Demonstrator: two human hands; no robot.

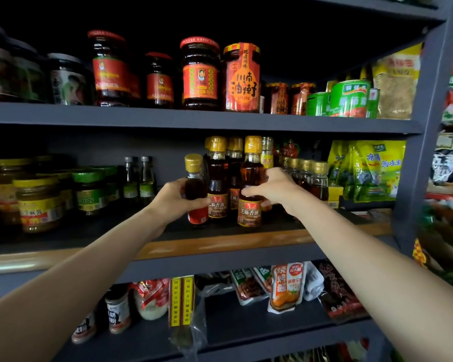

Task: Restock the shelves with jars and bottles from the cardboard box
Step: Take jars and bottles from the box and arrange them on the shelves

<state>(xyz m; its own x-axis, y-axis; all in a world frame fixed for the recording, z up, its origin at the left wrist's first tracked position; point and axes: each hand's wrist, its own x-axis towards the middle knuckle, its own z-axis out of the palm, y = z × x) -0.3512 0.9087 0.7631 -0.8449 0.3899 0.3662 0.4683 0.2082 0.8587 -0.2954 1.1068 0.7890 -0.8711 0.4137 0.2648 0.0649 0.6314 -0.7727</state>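
Both my arms reach to the middle shelf [220, 244]. My left hand [177, 198] grips a small dark oil bottle with a gold cap and red label [195, 184], standing at the left of the bottle group. My right hand [271, 190] curls round a taller sesame oil bottle with a yellow cap [251, 189] at the front of the row. Two more tall sesame oil bottles [217, 184] stand between and behind them. The cardboard box is out of view.
Yellow-lidded sauce jars [38, 202] and green-lidded jars [89, 189] fill the shelf's left; small gold-capped bottles [314, 178] and yellow packets [372, 171] sit right. Chilli jars [200, 74] line the upper shelf, pouches [285, 286] the lower. A dark upright post [419, 152] bounds the right.
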